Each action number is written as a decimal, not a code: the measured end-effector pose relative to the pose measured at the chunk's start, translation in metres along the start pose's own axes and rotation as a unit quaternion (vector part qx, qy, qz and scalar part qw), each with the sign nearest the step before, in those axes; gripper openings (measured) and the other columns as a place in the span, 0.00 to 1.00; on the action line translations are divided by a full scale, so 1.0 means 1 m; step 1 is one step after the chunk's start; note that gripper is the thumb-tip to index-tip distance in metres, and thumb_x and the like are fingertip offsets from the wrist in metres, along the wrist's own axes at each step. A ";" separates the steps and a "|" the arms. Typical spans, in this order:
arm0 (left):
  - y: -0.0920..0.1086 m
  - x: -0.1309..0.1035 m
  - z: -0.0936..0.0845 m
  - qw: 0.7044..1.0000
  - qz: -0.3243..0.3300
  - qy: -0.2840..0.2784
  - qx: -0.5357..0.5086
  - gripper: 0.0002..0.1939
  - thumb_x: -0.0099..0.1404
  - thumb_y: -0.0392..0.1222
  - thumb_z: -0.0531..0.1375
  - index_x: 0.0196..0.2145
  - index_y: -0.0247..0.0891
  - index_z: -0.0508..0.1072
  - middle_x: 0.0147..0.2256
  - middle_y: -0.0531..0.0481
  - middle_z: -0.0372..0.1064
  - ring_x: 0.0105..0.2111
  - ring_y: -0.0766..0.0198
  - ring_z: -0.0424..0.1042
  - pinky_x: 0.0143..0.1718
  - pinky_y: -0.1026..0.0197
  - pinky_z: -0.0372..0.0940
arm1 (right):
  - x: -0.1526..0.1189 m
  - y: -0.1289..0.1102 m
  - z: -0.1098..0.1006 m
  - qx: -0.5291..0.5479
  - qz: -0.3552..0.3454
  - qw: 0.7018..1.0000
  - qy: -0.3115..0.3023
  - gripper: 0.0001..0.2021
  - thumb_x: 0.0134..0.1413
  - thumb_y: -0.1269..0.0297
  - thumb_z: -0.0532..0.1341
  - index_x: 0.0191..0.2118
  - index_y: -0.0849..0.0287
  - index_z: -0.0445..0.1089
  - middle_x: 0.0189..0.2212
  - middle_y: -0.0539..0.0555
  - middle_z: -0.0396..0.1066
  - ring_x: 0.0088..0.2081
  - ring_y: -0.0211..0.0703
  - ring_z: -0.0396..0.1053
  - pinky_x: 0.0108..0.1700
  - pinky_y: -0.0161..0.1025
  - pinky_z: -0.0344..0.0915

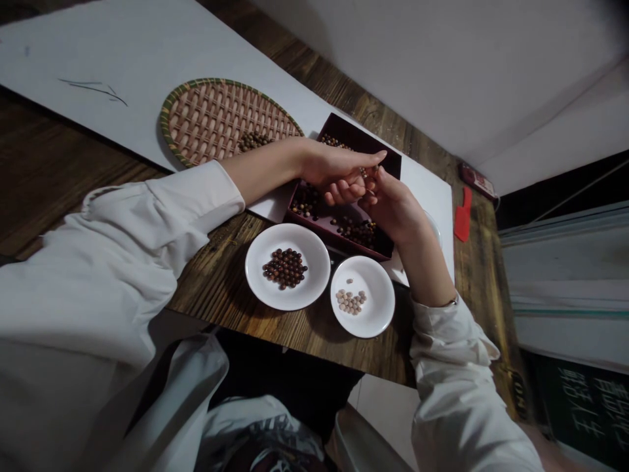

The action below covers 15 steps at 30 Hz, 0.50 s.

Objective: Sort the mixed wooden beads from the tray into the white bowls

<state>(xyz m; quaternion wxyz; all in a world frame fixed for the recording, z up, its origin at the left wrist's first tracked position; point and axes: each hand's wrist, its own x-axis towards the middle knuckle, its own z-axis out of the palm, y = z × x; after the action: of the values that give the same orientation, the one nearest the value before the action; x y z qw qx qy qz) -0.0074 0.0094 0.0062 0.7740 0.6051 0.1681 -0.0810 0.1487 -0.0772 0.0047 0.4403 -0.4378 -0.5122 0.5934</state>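
Note:
Over a dark red box [319, 226] my two hands meet. My left hand [337, 172] is cupped, fingers curled, around a few small beads [363, 173]. Against it, the fingers of my right hand [396, 206] come together in a pinch at the beads; the fingertips are partly hidden. Mixed dark and tan beads [356, 231] lie loose in the box's compartments below. Nearer to me stand two white bowls: the left bowl [255, 278] has a pile of dark brown beads [285, 269], the right bowl [376, 314] a small group of pale beads [350, 301].
Behind my left forearm, a round woven tray [206, 121] carries brown beads [253, 140]. A white board [122, 46] lies beneath the tray and box on the wooden table [221, 275]. To the right are a red scoop-like piece [462, 216] and a dark red box-shaped object [476, 180].

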 end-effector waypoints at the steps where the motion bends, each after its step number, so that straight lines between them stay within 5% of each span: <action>1: 0.000 0.000 0.000 1.000 0.002 -0.003 -0.003 0.40 0.57 0.78 0.30 0.12 0.40 0.51 0.14 0.56 0.39 0.13 0.74 0.42 0.17 0.62 0.41 | 0.000 0.000 0.000 0.009 0.004 1.000 -0.003 0.16 0.58 0.53 0.65 0.26 0.56 0.64 0.23 0.46 0.56 0.26 0.34 0.57 0.38 0.35 0.67; 9: -0.002 0.000 -0.001 0.997 0.006 0.052 -0.055 0.36 0.63 0.74 0.39 0.16 0.40 0.55 0.14 0.56 0.41 0.16 0.72 0.46 0.22 0.61 0.51 | -0.001 0.000 0.000 0.030 0.011 0.999 0.008 0.16 0.58 0.53 0.65 0.26 0.56 0.65 0.23 0.47 0.58 0.25 0.34 0.56 0.36 0.35 0.66; 15: -0.002 -0.001 0.002 0.997 0.044 0.044 -0.052 0.36 0.61 0.75 0.44 0.13 0.40 0.52 0.15 0.57 0.39 0.16 0.74 0.40 0.20 0.61 0.47 | 0.000 -0.001 0.002 0.025 0.003 0.999 0.023 0.12 0.63 0.58 0.61 0.30 0.56 0.67 0.26 0.47 0.62 0.27 0.31 0.59 0.35 0.32 0.64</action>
<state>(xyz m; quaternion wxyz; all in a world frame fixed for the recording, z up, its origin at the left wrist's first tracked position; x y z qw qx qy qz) -0.0086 0.0072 0.0055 0.7989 0.5740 0.1792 -0.0109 0.1465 -0.0778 0.0059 0.4605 -0.4420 -0.4858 0.5971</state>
